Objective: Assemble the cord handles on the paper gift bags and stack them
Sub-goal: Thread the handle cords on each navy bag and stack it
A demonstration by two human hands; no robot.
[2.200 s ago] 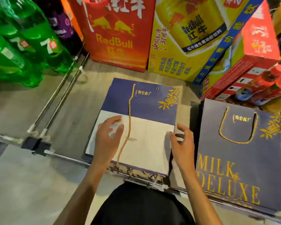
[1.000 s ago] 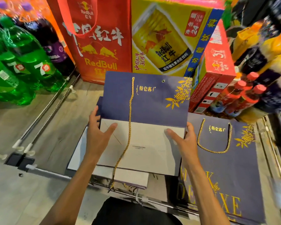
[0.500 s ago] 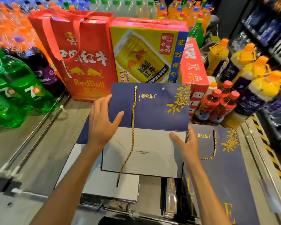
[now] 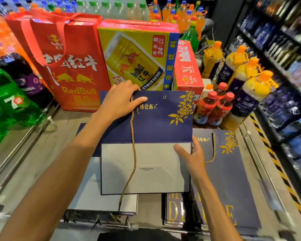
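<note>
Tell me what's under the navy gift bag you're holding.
A stack of flat bags: white folded base and cord ends show near you. The navy gift bag covers most of the rest.

The gift bag (image 4: 155, 119) is navy with a gold flower sprig and gold lettering, its folded base pale grey. Its twisted cord (image 4: 133, 145) is gold. The stacked bag (image 4: 229, 171) is navy and gold too. Behind, a red tote (image 4: 73, 70) bears gold bulls; the carton (image 4: 134, 58) is yellow.
</note>
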